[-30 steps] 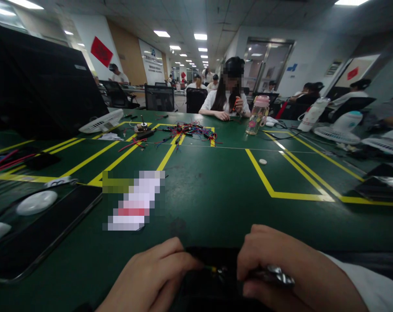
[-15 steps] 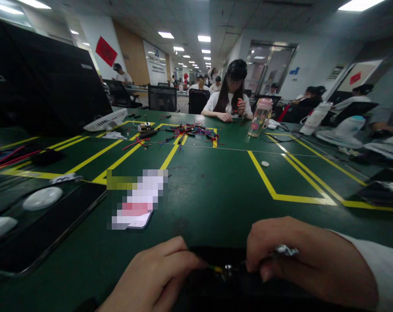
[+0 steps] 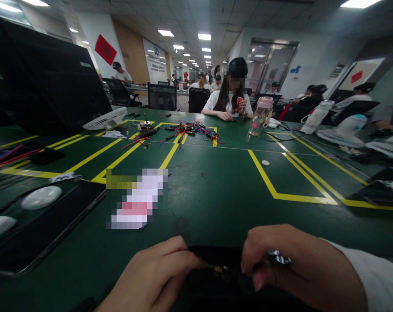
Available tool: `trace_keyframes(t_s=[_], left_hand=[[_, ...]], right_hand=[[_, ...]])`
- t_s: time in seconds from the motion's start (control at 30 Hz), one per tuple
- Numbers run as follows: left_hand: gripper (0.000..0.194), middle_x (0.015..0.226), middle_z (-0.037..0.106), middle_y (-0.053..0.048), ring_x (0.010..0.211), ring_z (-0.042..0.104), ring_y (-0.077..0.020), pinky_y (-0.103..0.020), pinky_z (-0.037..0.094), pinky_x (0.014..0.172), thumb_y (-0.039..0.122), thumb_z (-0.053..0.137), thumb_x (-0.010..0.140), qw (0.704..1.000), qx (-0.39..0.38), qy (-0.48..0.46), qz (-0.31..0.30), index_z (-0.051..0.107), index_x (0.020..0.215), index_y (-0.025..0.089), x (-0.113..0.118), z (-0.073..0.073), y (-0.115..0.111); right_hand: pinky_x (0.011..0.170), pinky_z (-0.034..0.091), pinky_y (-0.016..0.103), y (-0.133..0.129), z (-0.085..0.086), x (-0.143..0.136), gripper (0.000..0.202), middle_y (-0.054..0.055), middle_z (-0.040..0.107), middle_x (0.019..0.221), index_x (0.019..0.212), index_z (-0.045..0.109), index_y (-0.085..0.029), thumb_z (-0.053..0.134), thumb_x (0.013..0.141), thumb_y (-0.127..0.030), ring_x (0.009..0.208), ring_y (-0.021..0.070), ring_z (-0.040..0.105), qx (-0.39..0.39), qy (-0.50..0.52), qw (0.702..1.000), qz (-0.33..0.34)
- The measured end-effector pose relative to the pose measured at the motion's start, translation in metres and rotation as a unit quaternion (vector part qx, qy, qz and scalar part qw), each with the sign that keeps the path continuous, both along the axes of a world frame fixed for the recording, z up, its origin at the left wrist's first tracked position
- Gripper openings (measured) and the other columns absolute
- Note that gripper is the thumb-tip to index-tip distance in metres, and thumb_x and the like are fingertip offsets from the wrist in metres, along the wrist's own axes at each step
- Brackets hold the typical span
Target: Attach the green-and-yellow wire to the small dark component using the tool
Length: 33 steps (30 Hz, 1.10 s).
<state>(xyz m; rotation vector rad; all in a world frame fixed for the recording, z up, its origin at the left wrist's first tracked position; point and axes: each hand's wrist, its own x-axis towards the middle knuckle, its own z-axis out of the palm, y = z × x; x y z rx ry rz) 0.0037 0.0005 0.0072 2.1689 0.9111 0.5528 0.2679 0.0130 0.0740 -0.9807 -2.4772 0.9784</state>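
Observation:
My left hand (image 3: 162, 271) is closed in a pinch at the bottom centre. From its fingertips runs a thin green wire (image 3: 211, 267) with a small yellow piece (image 3: 218, 269) at its end. My right hand (image 3: 280, 260), also closed, grips something slim with a crumpled-looking silver end (image 3: 280, 257) sticking out behind the fingers; its kind I cannot make out. Its fingertips come close to the yellow piece. Both hands are over a dark area at the table's near edge, where details are lost.
A phone with a blurred screen (image 3: 141, 199) lies beyond my left hand. To the left are a white mouse (image 3: 42, 197) and a black mat (image 3: 50, 234). Tangled wires (image 3: 193, 130) lie before a seated co-worker (image 3: 230, 91). A pink-lidded bottle (image 3: 260, 116) stands farther right.
My right hand has shifted slightly left and down, nearer the wire's end, and the silver end moved with it. My left hand stays almost where it was.

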Motion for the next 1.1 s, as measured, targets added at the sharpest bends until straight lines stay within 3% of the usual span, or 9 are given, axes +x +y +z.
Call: trace_keyframes(t_s=[0.27,0.47,0.7,0.83,0.97,1.1], left_hand=[[0.042,0.114,0.06,0.006,0.102,0.059,-0.0111,-0.017,0.045,0.085,0.005,0.038,0.092,1.0,-0.001,-0.008,-0.008,0.058,0.114,0.034,0.0,0.001,0.0],[0.044,0.114,0.06,0.006,0.104,0.059,-0.0113,-0.018,0.044,0.086,0.002,0.037,0.091,1.0,-0.001,-0.007,-0.008,0.057,0.113,0.034,0.001,-0.001,0.0],[0.042,0.112,0.061,0.005,0.101,0.059,-0.0126,-0.02,0.045,0.084,0.004,0.037,0.092,1.0,-0.001,-0.003,-0.007,0.058,0.112,0.033,0.0,-0.001,-0.001],[0.047,0.114,0.059,0.008,0.103,0.058,-0.0109,-0.019,0.044,0.086,0.004,0.036,0.092,1.0,-0.002,-0.008,-0.008,0.055,0.117,0.038,0.0,-0.001,0.0],[0.042,0.112,0.06,0.005,0.101,0.059,-0.0119,-0.019,0.045,0.084,0.005,0.036,0.093,1.0,-0.004,-0.002,-0.005,0.057,0.113,0.034,0.001,-0.001,0.001],[0.043,0.109,0.061,0.006,0.098,0.06,-0.0117,-0.019,0.045,0.081,0.004,0.036,0.093,1.0,-0.005,-0.001,0.0,0.058,0.113,0.035,0.001,-0.001,0.0]], right_hand=[[0.056,0.044,0.02,-0.007,-0.014,-0.001,0.012,-0.003,0.063,0.07,0.079,0.055,-0.022,0.061,0.088,-0.024,0.062,0.0121,0.059,0.048,0.02,0.998,0.026],[0.062,0.043,0.021,-0.006,0.003,0.006,0.01,-0.003,0.059,0.076,0.089,0.057,-0.023,0.05,0.094,-0.017,0.067,0.0118,0.056,0.019,0.072,0.996,-0.043],[0.079,0.041,0.031,0.004,0.0,0.005,0.01,0.002,0.067,0.085,0.094,0.063,-0.019,0.054,0.094,-0.015,0.082,0.0167,0.058,0.005,0.065,0.995,0.074],[0.079,0.039,0.031,0.007,0.0,0.004,0.009,0.001,0.068,0.085,0.092,0.063,-0.018,0.056,0.093,-0.015,0.081,0.015,0.058,0.01,0.059,0.995,0.076],[0.084,0.037,0.033,0.005,0.001,0.006,0.009,-0.001,0.066,0.084,0.092,0.062,-0.019,0.055,0.093,-0.015,0.081,0.0148,0.058,0.021,0.05,0.996,0.073],[0.079,0.038,0.032,0.004,-0.001,0.002,0.008,-0.001,0.068,0.083,0.091,0.063,-0.02,0.055,0.093,-0.016,0.079,0.0153,0.058,0.023,0.044,0.997,0.066]])
